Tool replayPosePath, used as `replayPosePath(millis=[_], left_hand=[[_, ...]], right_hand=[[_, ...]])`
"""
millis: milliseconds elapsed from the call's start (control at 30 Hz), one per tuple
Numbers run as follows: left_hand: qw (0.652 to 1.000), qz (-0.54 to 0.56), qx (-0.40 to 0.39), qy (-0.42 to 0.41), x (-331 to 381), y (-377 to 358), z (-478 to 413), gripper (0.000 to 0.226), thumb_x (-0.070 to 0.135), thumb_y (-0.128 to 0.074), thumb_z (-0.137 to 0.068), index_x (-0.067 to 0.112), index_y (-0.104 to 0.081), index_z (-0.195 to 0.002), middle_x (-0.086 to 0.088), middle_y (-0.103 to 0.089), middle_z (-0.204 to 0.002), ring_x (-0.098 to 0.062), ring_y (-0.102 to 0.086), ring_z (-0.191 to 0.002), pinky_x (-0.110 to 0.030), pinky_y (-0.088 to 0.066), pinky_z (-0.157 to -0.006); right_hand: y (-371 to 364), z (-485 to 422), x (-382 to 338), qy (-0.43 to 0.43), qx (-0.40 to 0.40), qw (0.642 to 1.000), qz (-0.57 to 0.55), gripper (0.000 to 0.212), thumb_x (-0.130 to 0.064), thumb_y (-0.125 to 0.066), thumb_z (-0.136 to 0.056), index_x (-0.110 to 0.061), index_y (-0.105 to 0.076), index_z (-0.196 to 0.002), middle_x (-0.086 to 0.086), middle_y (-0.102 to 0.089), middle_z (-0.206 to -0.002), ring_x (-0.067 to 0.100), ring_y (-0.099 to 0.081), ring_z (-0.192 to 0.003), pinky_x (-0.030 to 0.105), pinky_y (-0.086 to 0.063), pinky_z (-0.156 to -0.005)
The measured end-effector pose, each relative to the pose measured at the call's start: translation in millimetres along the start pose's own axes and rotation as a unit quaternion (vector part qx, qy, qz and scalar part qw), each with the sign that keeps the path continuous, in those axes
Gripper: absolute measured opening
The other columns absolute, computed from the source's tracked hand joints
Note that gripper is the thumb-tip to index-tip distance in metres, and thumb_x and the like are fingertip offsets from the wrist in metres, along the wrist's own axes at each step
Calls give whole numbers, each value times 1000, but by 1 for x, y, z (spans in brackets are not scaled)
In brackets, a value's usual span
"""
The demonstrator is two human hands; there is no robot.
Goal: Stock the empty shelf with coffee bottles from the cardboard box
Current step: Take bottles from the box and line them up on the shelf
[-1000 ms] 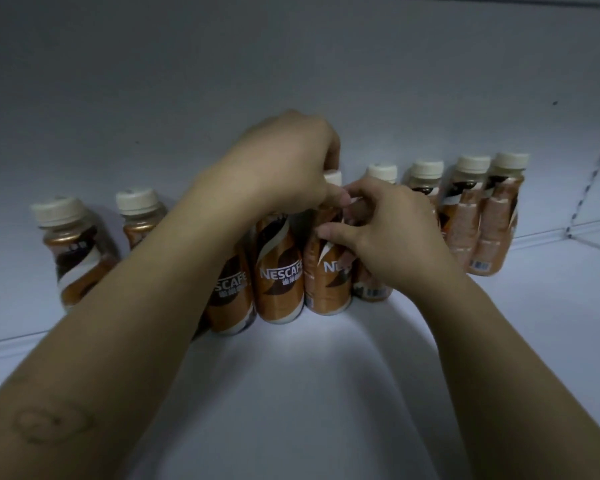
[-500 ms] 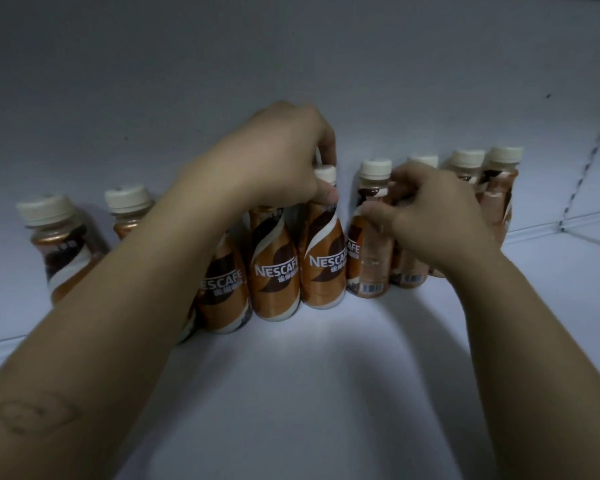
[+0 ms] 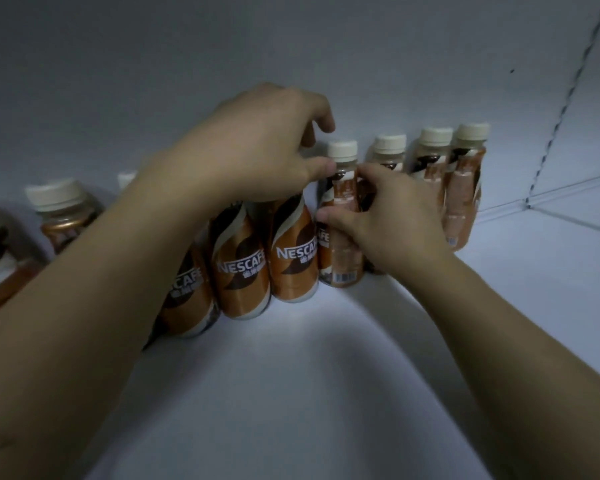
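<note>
Right hand (image 3: 388,220) grips brown plastic coffee bottle w/ cream cap (image 3: 342,216) at white shelf's (image 3: 291,393) back edge; left hand (image 3: 267,150) cupped over neighbouring bottles, grip unclear.

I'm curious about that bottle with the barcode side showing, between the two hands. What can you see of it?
The barcode bottle stands upright in the row at the back of the white shelf. It has a cream screw cap, a clear neck, and an orange-brown wrap turned label-away. The right hand closes on its body; the left hand thumb touches its neck.

Left hand (image 3: 267,150) arched palm-down, fingers curled; right hand (image 3: 388,216) beside it, fingertips pinched, both forearms extended.
</note>
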State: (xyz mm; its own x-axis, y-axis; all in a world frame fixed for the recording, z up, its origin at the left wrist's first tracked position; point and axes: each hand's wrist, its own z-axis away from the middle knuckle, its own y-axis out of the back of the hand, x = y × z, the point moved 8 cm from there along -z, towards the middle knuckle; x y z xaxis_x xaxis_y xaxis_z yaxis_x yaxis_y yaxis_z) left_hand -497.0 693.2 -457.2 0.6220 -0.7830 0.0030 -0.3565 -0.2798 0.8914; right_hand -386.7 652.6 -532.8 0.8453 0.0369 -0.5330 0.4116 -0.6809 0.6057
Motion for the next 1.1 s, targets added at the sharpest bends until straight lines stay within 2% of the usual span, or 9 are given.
replayPosePath(millis=[100,233,367,500,700,833,933,1033,1100], left_hand=[[1000,-1,4,0,-1,-2,-1,50,45,-64,-84,28,-52,-129,5,-65,-113,-17,-60,-102,-43,-51,-90],[1000,23,6,-10,3,-8,-3,51,46,-62,-85,29,-52,-132,5,-67,-115,-19,-61,-108,-42,-49,-92],[1000,22,6,-21,7,-15,-5,45,44,-62,-85,32,-56,-128,3,-69,-114,-20,-61,-108,-41,-50,-91],[997,69,26,-25,10,-14,-6,47,43,-64,-85,28,-57,-128,3,-68,-116,-16,-63,-103,-38,-51,-90],[994,67,84,-4,11,-12,-7,39,39,-66,-85,28,-64,-122,4,-71,-102,-15,-64,-93,-25,-47,-80],[990,78,114,29,6,-10,-7,43,47,-70,-79,27,-68,-117,4,-72,-108,-11,-65,-92,-25,-49,-81],[990,76,112,35,6,-11,-7,44,48,-70,-79,28,-68,-117,3,-72,-108,-12,-64,-92,-25,-48,-81],[992,68,106,35,7,-12,-7,44,47,-68,-82,27,-66,-121,1,-71,-112,-12,-62,-92,-23,-42,-78],[992,58,104,31,10,-12,-6,44,44,-66,-84,26,-64,-124,1,-70,-114,-8,-58,-89,-22,-40,-78]], right_hand=[[0,-1,-2,1,33,999,28,45,-51,-74,-71,-23,-66,-105,-5,-67,-99,11,-61,-88,24,-47,-72],[2,-2,8,-42,-16,994,-104,53,-29,-80,-72,-24,-59,-121,-18,-62,-85,-7,-56,-74,10,-44,-67],[-1,-2,27,-68,-53,964,-250,61,-5,-77,-74,-23,-52,-126,-7,-73,-90,8,-69,-90,38,-55,-88],[-1,1,27,-41,-76,956,-279,52,2,-68,-80,-20,-55,-125,-8,-75,-95,4,-69,-94,36,-56,-89],[27,5,18,17,50,985,-165,35,-11,-69,-83,-21,-66,-116,-8,-71,-102,4,-66,-96,30,-55,-88],[58,6,47,-67,173,971,-150,22,-21,-69,-81,-23,-70,-104,-11,-69,-90,3,-65,-82,32,-57,-81],[50,5,60,-103,124,981,-111,35,-28,-70,-82,-22,-66,-116,-7,-70,-101,5,-62,-91,30,-53,-88],[35,5,62,-113,46,986,-110,44,-32,-66,-86,-21,-58,-128,-7,-66,-114,2,-57,-93,8,-47,-70],[28,5,60,-105,17,990,-93,46,-36,-64,-87,-21,-58,-130,-7,-66,-119,5,-59,-100,21,-50,-83]])
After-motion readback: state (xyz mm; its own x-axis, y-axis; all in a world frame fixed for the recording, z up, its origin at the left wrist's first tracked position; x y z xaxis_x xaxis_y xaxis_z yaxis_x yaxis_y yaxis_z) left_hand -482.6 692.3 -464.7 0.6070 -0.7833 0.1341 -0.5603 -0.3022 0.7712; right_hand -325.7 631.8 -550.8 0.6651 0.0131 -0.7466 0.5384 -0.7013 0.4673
